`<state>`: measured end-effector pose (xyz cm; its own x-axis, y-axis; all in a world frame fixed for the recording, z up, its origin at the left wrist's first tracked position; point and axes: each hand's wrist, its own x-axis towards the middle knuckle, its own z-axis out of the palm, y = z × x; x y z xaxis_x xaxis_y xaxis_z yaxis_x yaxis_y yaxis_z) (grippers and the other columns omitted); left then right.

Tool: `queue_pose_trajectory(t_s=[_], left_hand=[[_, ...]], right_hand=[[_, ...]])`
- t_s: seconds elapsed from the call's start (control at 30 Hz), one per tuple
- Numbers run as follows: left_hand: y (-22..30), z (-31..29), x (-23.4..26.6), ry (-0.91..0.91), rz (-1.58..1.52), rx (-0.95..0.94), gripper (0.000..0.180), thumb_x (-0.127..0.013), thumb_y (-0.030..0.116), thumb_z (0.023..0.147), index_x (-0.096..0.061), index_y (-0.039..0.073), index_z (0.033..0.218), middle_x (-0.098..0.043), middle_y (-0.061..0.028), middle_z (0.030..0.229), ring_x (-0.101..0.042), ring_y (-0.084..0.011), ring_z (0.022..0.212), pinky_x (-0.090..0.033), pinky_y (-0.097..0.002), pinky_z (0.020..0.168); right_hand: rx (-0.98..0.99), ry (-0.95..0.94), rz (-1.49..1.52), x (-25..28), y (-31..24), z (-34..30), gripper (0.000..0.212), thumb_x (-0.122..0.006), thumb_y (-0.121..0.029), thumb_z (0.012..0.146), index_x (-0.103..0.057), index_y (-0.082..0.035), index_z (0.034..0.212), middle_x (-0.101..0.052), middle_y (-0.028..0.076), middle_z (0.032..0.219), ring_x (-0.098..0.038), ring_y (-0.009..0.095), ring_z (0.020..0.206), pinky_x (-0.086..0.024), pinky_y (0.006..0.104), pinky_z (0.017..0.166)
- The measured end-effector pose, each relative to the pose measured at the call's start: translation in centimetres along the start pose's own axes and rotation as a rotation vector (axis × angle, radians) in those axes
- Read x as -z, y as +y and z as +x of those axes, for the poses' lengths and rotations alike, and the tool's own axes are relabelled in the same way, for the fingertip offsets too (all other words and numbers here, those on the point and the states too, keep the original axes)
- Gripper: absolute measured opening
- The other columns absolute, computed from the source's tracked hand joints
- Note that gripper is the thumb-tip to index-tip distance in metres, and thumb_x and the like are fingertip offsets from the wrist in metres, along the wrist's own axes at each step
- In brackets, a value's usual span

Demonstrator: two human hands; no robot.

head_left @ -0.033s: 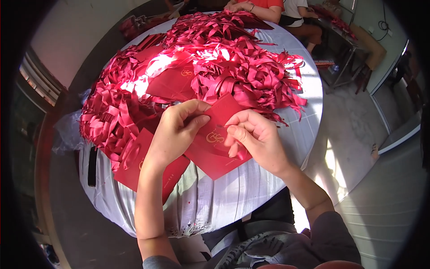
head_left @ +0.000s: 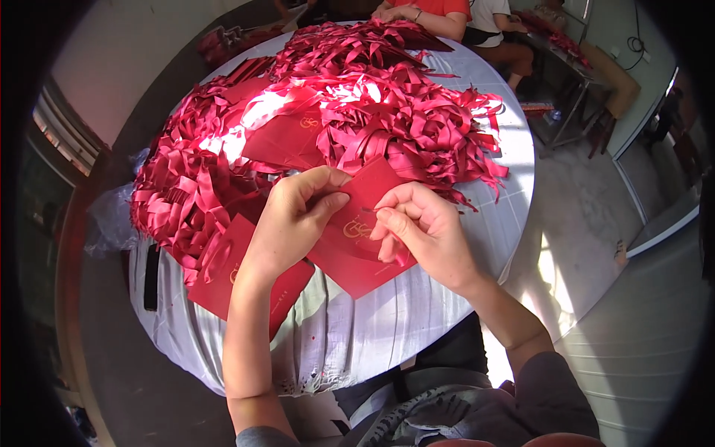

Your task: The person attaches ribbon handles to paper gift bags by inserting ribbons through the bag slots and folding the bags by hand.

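A flat red paper bag [head_left: 360, 274] with a gold emblem lies tilted in front of me, over the near part of the ribbon heap. My left hand [head_left: 292, 217] is closed, thumb against forefinger, on the bag's upper left edge. At the bag's right side my right hand [head_left: 436, 240] pinches a thin end of what looks like red ribbon; a wider piece of ribbon [head_left: 403, 258] shows below its curled fingers. The fingertips hide exactly where ribbon and bag meet. More red bags [head_left: 212, 292] lie partly under my left forearm.
Red ribbons [head_left: 417, 112] and bags [head_left: 287, 138] are heaped across the white-covered round table [head_left: 417, 320]. A black strip [head_left: 152, 279] lies at the left edge, beside clear plastic [head_left: 112, 223]. A person in a red top [head_left: 445, 9] sits across the table.
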<state>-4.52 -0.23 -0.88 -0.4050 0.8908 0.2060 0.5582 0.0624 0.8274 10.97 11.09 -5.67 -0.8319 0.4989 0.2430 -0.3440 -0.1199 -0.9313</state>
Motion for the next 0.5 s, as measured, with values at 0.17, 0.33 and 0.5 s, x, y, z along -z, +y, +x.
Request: queue_pose_trajectory(t_s=[0.17,0.33,0.5], left_hand=[[0.1,0.0,-0.3,-0.040,-0.129,0.016,0.017,-0.059,-0.004,0.089,-0.059,-0.007,0.106,-0.063,-0.0004,0.088,-0.055,-0.0040,0.082,-0.046,-0.0204,0.074],[0.1,-0.2,-0.8,0.025,-0.172,-0.057,0.017,-0.058,-0.005,0.086,-0.060,-0.006,0.103,-0.063,-0.0045,0.080,-0.053,-0.0052,0.073,-0.044,-0.0225,0.065],[0.5,0.1,-1.4,0.041,-0.107,-0.114,0.017,-0.059,-0.004,0.085,-0.060,-0.007,0.102,-0.063,-0.0065,0.078,-0.055,-0.0065,0.074,-0.046,-0.0239,0.067]], right_hand=[[-0.002,0.147,-0.198,-0.8,-0.6,-0.2,0.010,-0.059,-0.006,0.092,-0.051,0.000,0.095,-0.062,0.006,0.074,-0.060,0.007,0.057,-0.044,0.0186,0.045],[0.140,0.245,-0.257,-1.2,0.1,0.3,0.010,-0.060,-0.001,0.089,-0.051,0.000,0.090,-0.060,0.004,0.071,-0.057,0.005,0.056,-0.045,0.0190,0.044],[0.248,0.337,-0.365,-0.7,0.6,0.5,0.014,-0.066,0.002,0.082,-0.052,0.000,0.085,-0.061,0.005,0.069,-0.059,0.008,0.060,-0.047,0.0256,0.054]])
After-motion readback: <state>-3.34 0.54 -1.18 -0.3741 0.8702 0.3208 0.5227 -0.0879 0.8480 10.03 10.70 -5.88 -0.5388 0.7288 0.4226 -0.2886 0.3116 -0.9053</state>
